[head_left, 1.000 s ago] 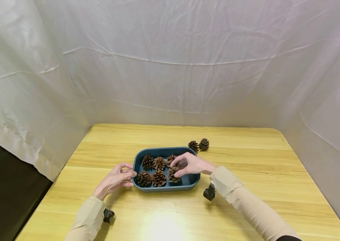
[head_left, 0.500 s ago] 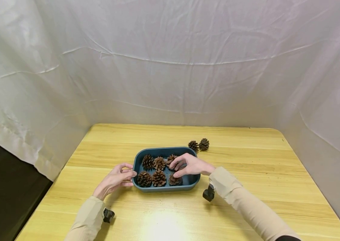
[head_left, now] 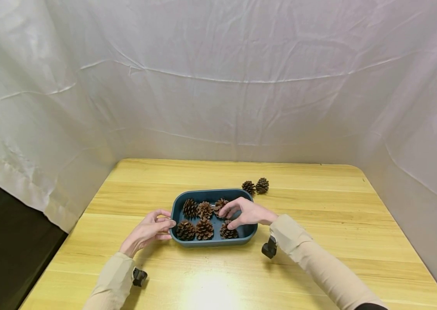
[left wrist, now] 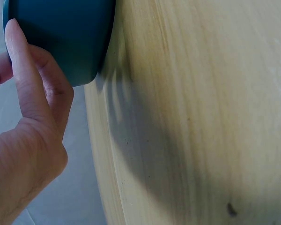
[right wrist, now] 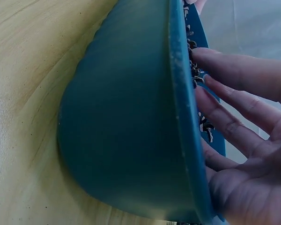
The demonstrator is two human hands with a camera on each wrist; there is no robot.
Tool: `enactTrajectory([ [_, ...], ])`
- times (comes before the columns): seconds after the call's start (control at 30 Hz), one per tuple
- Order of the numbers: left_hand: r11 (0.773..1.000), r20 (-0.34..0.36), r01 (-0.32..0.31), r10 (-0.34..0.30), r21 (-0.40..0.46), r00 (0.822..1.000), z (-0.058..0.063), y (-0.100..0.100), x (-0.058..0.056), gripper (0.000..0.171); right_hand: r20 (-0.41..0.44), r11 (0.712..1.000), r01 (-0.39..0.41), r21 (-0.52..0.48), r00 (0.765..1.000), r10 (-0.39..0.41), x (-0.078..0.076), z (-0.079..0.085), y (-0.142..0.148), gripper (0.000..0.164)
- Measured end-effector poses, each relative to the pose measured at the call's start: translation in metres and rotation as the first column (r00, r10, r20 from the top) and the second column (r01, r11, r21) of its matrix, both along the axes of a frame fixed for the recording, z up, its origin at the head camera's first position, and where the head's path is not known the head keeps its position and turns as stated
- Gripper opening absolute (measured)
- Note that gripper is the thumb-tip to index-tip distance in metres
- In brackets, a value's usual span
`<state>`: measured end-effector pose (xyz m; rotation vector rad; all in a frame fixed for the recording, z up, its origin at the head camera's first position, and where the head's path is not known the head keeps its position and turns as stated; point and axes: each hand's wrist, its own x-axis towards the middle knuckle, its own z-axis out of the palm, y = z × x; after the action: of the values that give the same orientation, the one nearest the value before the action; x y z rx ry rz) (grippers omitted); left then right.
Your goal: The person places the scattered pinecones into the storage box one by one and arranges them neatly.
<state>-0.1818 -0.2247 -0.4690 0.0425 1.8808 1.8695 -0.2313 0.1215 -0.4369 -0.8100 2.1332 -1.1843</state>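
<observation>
A dark blue oblong tray [head_left: 214, 243] holds several brown pine cones, set roughly in two rows. My left hand [head_left: 149, 230] grips its left end, thumb over the rim and the other fingers against the outside wall; the left wrist view shows this hold on the tray [left wrist: 65, 37] close up. My right hand [head_left: 246, 212] reaches over the right end. Its thumb tip is right at the front-right pine cone [head_left: 229, 231], while its parted fingers are near the back-right pine cone [head_left: 220, 206]. In the right wrist view, the tray wall partly hides the right-hand fingers [right wrist: 220, 112].
Two more pine cones, one left [head_left: 248, 187] and one right [head_left: 262, 185], lie on the wooden table [head_left: 319, 224] just behind the tray's back-right corner. Pale cloth [head_left: 218, 86] hangs behind the table and at both sides.
The front-right pine cone, between the right fingers a second ago, went down into the tray and sits slightly farther right. The right hand barely moved; the left kept its hold.
</observation>
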Motion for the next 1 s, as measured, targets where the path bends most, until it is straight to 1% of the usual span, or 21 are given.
enactTrajectory([
  [0.13, 1.0, 0.001, 0.002, -0.002, -0.002, 1.0, 0.0015, 0.0012, 0.0006, 0.04, 0.022, 1.0, 0.001, 0.022, 1.0, -0.001, 0.0011, -0.0003, 0.0003, 0.043],
  [0.4, 1.0, -0.007, 0.008, -0.008, 0.004, 1.0, 0.0036, 0.0019, 0.0013, 0.039, 0.061, 1.0, -0.005, -0.006, 0.998, 0.005, 0.0008, -0.0017, -0.0027, 0.045],
  [0.63, 1.0, 0.001, 0.005, -0.005, 0.003, 1.0, 0.0014, 0.001, 0.001, 0.04, 0.041, 1.0, 0.006, 0.005, 0.999, -0.006, 0.0017, -0.0014, -0.0048, 0.044],
  [0.83, 1.0, 0.002, 0.0, 0.0, 0.0, 1.0, 0.0005, 0.0005, 0.0006, 0.041, 0.059, 1.0, 0.005, -0.014, 0.998, -0.004, 0.0013, -0.0022, -0.005, 0.045],
  [1.0, 1.0, -0.007, 0.006, -0.006, 0.0, 1.0, 0.0007, 0.0004, 0.0007, 0.041, 0.046, 1.0, 0.005, -0.026, 0.999, -0.004, 0.0008, -0.0007, -0.0037, 0.044],
])
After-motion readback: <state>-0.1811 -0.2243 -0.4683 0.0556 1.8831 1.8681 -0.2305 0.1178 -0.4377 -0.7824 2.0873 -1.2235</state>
